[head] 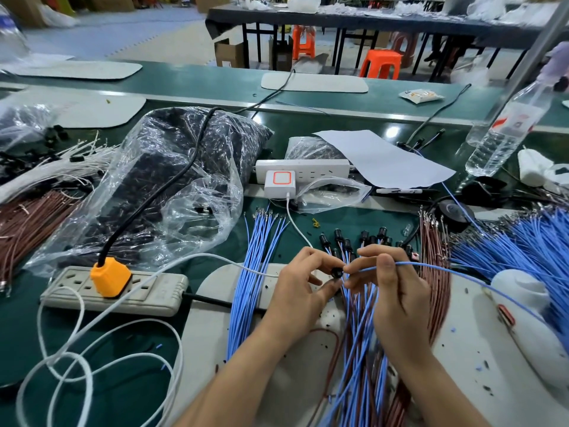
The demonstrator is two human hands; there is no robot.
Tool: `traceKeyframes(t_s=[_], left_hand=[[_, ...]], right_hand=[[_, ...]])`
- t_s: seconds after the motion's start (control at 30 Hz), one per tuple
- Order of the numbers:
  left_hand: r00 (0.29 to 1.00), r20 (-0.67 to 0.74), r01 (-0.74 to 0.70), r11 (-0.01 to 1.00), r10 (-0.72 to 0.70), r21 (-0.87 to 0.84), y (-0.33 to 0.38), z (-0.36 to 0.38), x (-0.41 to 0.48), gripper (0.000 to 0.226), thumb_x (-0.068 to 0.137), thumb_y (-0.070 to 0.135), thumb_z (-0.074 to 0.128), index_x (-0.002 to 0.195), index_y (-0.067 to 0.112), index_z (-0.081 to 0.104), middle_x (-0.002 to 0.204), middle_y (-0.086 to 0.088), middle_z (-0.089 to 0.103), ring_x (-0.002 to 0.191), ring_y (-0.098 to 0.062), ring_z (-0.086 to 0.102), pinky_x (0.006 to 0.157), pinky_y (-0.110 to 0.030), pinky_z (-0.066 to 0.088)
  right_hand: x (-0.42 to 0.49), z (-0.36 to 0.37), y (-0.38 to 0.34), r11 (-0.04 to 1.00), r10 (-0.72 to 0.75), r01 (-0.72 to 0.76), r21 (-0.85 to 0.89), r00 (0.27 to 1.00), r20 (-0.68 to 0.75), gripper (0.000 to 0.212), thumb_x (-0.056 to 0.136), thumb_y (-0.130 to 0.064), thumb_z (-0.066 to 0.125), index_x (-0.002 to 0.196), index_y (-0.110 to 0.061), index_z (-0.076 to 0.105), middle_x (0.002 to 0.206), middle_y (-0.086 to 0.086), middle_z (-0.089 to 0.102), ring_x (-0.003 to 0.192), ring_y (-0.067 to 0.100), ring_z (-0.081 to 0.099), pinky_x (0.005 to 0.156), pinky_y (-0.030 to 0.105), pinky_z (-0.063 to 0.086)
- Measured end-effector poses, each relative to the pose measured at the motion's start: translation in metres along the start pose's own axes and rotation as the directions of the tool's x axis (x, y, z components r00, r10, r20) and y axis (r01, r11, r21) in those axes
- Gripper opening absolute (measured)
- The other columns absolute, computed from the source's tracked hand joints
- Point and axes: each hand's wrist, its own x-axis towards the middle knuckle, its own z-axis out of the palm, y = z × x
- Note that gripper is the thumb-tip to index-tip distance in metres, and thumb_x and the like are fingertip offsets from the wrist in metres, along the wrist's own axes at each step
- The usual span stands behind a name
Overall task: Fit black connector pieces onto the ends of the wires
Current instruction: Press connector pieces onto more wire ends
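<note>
Green counter (18,334) is packed. The biggest thing is a clear plastic bag (172,180) full of dark parts, slumped toward the far left. A loose heap of blue wires (517,241) runs off the right edge, and a neater blue bundle (255,272) lies in the middle. A beige power strip (147,291) with an orange plug (110,277) sits toward the near left. Both hands are up near the middle of the near edge, over a bunch of blue and brown wires with connectors on (360,328). The right grip (391,291) is pinching a single blue wire (446,268). The left grip (298,288) is pinching a little black connector piece (337,272). The wire tip is right at the connector, but I can't tell if it's actually in.
</note>
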Motion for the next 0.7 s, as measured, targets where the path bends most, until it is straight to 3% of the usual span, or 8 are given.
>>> traceKeyframes(t_s=[0.27, 0.4, 0.53, 0.7], left_hand=[[0.999, 0.027, -0.027, 0.999, 0.026, 0.033, 0.0012, -0.0012, 0.0002, 0.021, 0.08, 0.002, 0.073, 0.095, 0.016, 0.068, 0.096, 0.002, 0.059, 0.091, -0.009, 0.06, 0.075, -0.025, 0.048], [0.998, 0.04, -0.044, 0.998, 0.042, 0.047, 0.0013, -0.0004, -0.0009, 0.022, 0.08, 0.004, 0.073, 0.095, 0.019, 0.069, 0.094, 0.006, 0.058, 0.089, -0.005, 0.058, 0.074, -0.018, 0.045], [0.999, 0.013, -0.045, 0.999, 0.045, 0.016, 0.0004, 0.0005, -0.0015, 0.025, 0.082, 0.004, 0.071, 0.097, 0.022, 0.062, 0.093, 0.011, 0.059, 0.087, -0.002, 0.059, 0.076, -0.02, 0.047], [1.0, 0.01, 0.003, 1.0, -0.003, -0.024, -0.0007, 0.0005, -0.0032, 0.031, 0.084, 0.002, 0.068, 0.086, 0.027, 0.048, 0.081, 0.015, 0.056, 0.076, -0.004, 0.056, 0.071, -0.028, 0.052]], right_hand=[[-0.0019, 0.003, 0.0011, 1.0, -0.017, 0.017, -0.016, 0.999, 0.05, 0.025, 0.098, -0.029, 0.035, 0.095, -0.024, 0.059, 0.076, -0.001, 0.068, 0.062, 0.013, 0.066, 0.061, 0.019, 0.053], [-0.001, 0.0031, 0.0014, 0.996, -0.042, 0.047, -0.081, 0.997, 0.061, 0.025, 0.098, -0.028, 0.035, 0.093, -0.029, 0.06, 0.078, 0.003, 0.067, 0.061, 0.009, 0.063, 0.061, 0.013, 0.049], [0.003, -0.0007, 0.0056, 0.993, 0.04, -0.032, -0.113, 0.996, 0.073, 0.031, 0.1, -0.028, 0.038, 0.099, -0.02, 0.068, 0.081, -0.011, 0.06, 0.06, 0.004, 0.055, 0.063, 0.016, 0.042], [0.0076, -0.0045, 0.0089, 0.981, 0.15, -0.139, -0.134, 0.986, 0.077, 0.029, 0.101, -0.021, 0.043, 0.1, -0.021, 0.072, 0.091, -0.009, 0.061, 0.058, 0.009, 0.056, 0.059, 0.019, 0.042]])
